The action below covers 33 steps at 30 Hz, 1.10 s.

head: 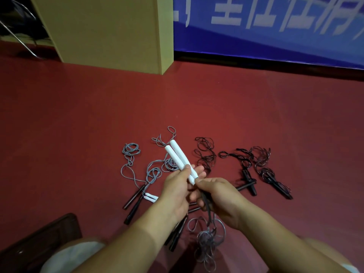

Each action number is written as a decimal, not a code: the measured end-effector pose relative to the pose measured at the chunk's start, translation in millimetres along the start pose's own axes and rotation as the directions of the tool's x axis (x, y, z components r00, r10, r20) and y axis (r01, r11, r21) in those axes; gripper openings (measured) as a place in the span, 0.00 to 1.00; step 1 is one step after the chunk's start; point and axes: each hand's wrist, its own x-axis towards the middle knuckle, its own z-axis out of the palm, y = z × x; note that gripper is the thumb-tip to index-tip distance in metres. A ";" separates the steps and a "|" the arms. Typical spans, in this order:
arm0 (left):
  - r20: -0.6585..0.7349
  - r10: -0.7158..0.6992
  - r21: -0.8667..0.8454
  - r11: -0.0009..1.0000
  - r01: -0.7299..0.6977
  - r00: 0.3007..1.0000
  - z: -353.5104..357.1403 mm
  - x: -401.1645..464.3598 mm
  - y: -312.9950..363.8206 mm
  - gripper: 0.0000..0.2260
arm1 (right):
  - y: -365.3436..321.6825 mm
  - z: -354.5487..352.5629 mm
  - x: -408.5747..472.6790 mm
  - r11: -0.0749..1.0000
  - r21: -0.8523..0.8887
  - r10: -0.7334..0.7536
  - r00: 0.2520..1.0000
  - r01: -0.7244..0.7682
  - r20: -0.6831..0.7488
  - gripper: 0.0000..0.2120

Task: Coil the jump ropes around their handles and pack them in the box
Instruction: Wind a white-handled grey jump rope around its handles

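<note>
Near the middle of the frame the left hand (177, 186) grips a pair of white handles (180, 159) side by side, fingers curled round their lower ends, the free ends pointing toward the upper left. Just beside it, the right hand (216, 196) is closed round a dark cord (206, 205) that drops from the fist into a loose tangle of grey rope (208, 239) at the lower middle. Whether that cord belongs to the white handles I cannot tell; the hands cover the join.

On the red floor (78, 125) behind the hands lie more ropes: a grey one with black handles (134, 200) at left of centre, a second white pair (150, 198) half hidden by the left wrist, and dark ropes with black handles (275, 186) to the right. More black handles (177, 233) lie under the left forearm, mostly covered.

A dark brown object (39, 239) sits in the lower left corner, cut off by the frame edge; I cannot say if it is the box. A yellow pillar (110, 32) stands at the upper left, a blue banner (275, 26) with blurred white lettering at the upper right.
</note>
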 end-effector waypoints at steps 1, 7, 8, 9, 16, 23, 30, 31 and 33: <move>-0.004 -0.005 -0.001 1.000 0.005 1.000 -5.1 5.9 3.5 0.16 | -0.2 1.1 4.2 1.000 -0.011 0.014 0.999 -0.014 0.029 0.14; -0.049 0.027 0.028 0.999 -0.025 0.998 -27.6 20.7 19.5 0.16 | 5.1 9.5 21.1 0.996 -0.083 -0.001 0.989 0.014 0.150 0.15; -0.065 0.043 0.019 0.999 -0.042 0.997 -29.7 20.0 22.8 0.15 | 6.5 11.2 24.5 0.994 -0.102 -0.009 0.988 0.025 0.152 0.15; -0.081 0.061 0.008 0.998 -0.060 0.995 -33.1 18.7 26.3 0.13 | 8.3 13.2 28.0 0.991 -0.125 -0.016 0.986 0.036 0.163 0.15; -0.235 0.178 -0.051 0.980 -0.195 0.956 -65.6 24.1 54.3 0.05 | 7.1 18.9 40.1 0.895 -0.438 0.040 0.962 0.085 0.269 0.22; -0.137 0.175 0.004 0.984 -0.176 0.975 -60.1 29.0 67.7 0.06 | -8.6 -10.3 39.8 0.781 -0.614 -0.001 0.984 0.113 0.179 0.27; -0.146 0.249 0.018 0.968 -0.249 0.958 -54.5 29.2 68.6 0.06 | -10.0 -33.7 31.2 0.493 -0.855 -0.052 0.987 0.158 0.153 0.12; -0.166 0.270 0.017 0.962 -0.271 0.948 -56.5 29.5 71.7 0.06 | -6.5 -40.9 28.5 0.399 -0.907 -0.057 0.991 0.136 0.124 0.10; -0.206 0.306 0.024 0.951 -0.308 0.930 -64.6 30.8 79.7 0.07 | 1.6 -58.4 20.5 0.323 -0.945 -0.059 0.998 0.045 0.027 0.13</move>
